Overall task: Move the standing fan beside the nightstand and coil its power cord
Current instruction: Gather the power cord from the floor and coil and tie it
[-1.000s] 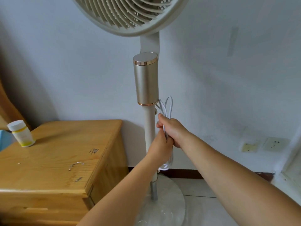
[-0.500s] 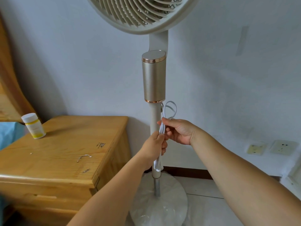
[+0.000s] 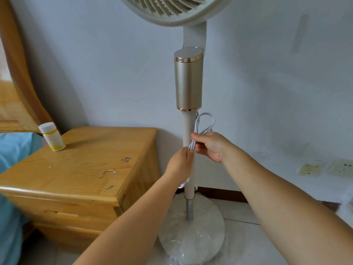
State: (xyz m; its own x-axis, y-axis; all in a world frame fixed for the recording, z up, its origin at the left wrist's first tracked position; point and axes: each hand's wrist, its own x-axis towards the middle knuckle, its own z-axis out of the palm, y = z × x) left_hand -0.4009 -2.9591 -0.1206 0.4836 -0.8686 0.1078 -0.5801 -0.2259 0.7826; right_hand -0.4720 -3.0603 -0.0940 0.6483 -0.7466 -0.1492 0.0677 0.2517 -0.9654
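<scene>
The white standing fan stands against the wall just right of the wooden nightstand; its round base rests on the floor. Its white power cord is gathered into long loops beside the pole, below the gold cylinder. My right hand pinches the loops near their top. My left hand grips the same bundle just below, in front of the pole. The cord's lower end hangs behind my left wrist, mostly hidden.
A white pill bottle with a yellow label stands on the nightstand's back left corner, and a small bent wire lies on its top. Blue bedding and a wooden headboard are at left. Wall sockets sit low at right.
My hands have come apart on the cord bundle: the right hand moved up and right, pinching the loops, and the left stays lower. The view has shifted, so the fan appears further right.
</scene>
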